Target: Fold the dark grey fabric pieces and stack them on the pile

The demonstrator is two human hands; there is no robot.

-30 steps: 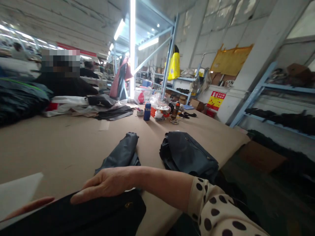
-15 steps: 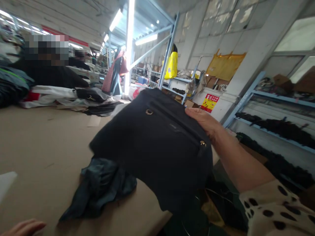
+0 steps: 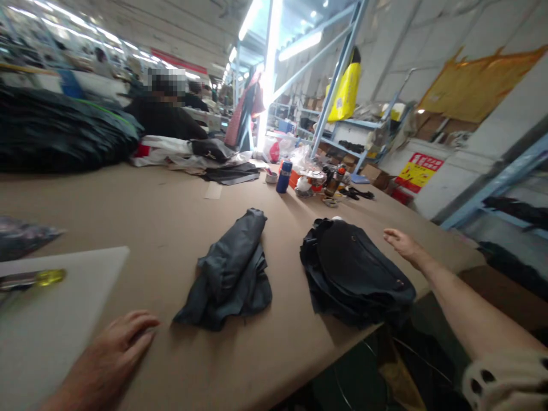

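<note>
A black fabric bag piece (image 3: 349, 242) with a zip and gold-coloured fittings lies on top of a stack of dark pieces near the table's right edge. Just right of it, apart from the stack, my right hand (image 3: 405, 245) hovers with its fingers extended and nothing visible in them. My left hand (image 3: 115, 351) rests on the brown table (image 3: 158, 228) beside a white board (image 3: 55, 331), fingers loosely stretched and holding nothing I can see. Between the hands lies a crumpled dark grey piece of material (image 3: 233, 268).
A yellow-handled tool (image 3: 49, 278) lies on the white board. Towards the back stand a blue bottle (image 3: 283, 176) and a clutter of small items. A large dark pile (image 3: 64, 134) occupies the far left, with a seated person (image 3: 165, 114) behind. Shelving rises at the right.
My right hand has let go of the black bag piece, which now lies on the stack. My left hand shows more fully, and the view has turned to the left.
</note>
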